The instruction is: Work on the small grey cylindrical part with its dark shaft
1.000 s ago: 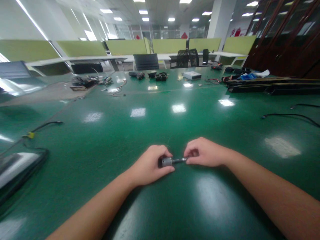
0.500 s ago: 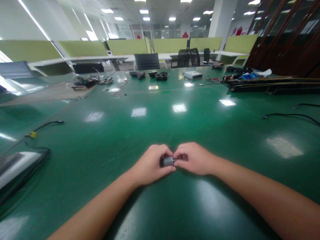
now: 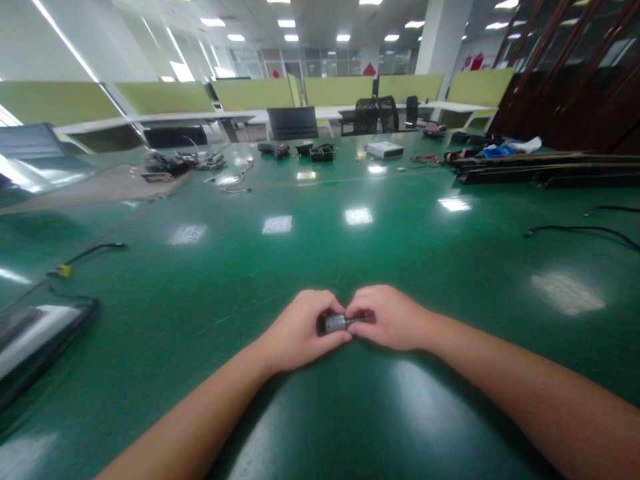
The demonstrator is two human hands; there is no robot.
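Observation:
Low in the middle of the head view, a small grey metal cylinder (image 3: 335, 323) lies on its side between my hands, its dark left end partly covered by fingers. My left hand (image 3: 299, 331) is closed around that end, thumb in front and fingers behind. From the cylinder's right end a thin shaft (image 3: 350, 321) sticks out. My right hand (image 3: 387, 317) pinches this shaft between thumb and fingertips, and part of it is hidden. Both hands are low over the green tabletop (image 3: 320, 260). The exact kind of the cylinder is too small to make out.
A flat dark-edged device (image 3: 40, 340) lies at left, near a black cable (image 3: 95, 252) with a yellow tag. Another black cable (image 3: 580, 230) is at right. Farther back are a silver box (image 3: 385, 150), black parts (image 3: 320, 153), and long black bars (image 3: 540, 170).
Slightly more of the thin shaft shows by my right fingers. Both hands stay in nearly the same place, and the whole view has shifted very slightly.

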